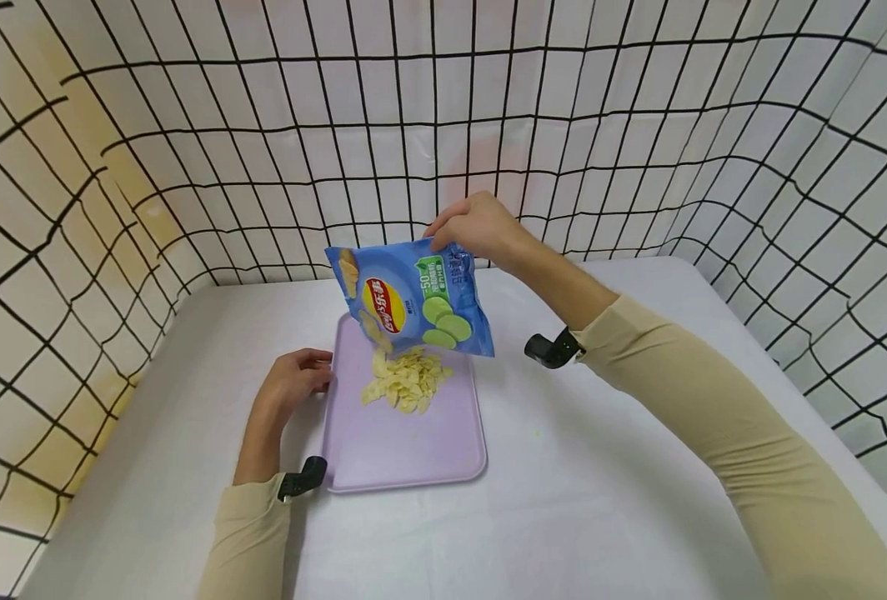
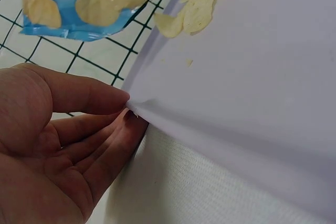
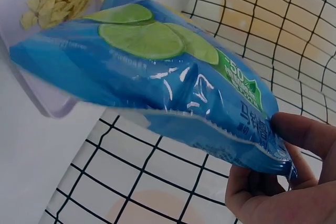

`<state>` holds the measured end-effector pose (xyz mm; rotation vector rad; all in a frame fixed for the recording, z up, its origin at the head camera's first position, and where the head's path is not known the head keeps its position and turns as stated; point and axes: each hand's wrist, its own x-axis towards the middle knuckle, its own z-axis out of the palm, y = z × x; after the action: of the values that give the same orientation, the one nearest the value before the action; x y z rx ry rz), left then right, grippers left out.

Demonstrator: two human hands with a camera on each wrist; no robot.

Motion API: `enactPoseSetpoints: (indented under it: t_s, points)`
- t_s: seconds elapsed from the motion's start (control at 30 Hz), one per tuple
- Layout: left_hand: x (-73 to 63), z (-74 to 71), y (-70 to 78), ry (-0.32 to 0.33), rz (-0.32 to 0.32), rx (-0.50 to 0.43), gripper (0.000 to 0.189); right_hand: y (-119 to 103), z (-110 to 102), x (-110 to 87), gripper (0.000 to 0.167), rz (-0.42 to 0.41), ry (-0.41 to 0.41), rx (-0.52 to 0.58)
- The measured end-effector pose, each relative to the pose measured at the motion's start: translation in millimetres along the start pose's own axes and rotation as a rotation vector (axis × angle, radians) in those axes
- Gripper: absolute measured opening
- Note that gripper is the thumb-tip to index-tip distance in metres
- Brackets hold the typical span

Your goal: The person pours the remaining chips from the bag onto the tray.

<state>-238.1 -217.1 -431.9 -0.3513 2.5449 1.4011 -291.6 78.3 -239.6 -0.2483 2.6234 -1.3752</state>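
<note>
A blue chip bag point(image 1: 413, 296) with a yellow-and-red logo and lime slices hangs tilted over the far part of a lilac tray point(image 1: 383, 454). My right hand point(image 1: 481, 225) pinches its upper right corner between thumb and fingers, as the right wrist view shows closely. Below the bag, a pile of pale yellow potato chips point(image 1: 409, 382) lies on the tray. At the tray's left side is my left hand point(image 1: 297, 379); in the left wrist view its thumb and fingers point(image 2: 89, 95) pinch the tray's rim.
The tray rests on a white-covered table point(image 1: 601, 467). Black wire grid panels point(image 1: 443, 125) with white sheeting behind them stand along the back and both sides. A few small crumbs point(image 2: 189, 62) lie on the tray.
</note>
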Motion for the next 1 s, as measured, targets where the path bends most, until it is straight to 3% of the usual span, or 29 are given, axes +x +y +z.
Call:
enactPoseSetpoints:
  t_s: [0.5, 1.0]
  points:
    - [1.4, -1.0, 0.4, 0.0, -0.007, 0.006, 0.044, 1.4, 0.5, 3.7, 0.026, -0.035, 0.048, -0.042]
    - [2.0, 0.0, -1.3, 0.001, -0.014, -0.008, 0.044, 3.1, 3.6, 4.9, 0.023, -0.019, 0.082, 0.046]
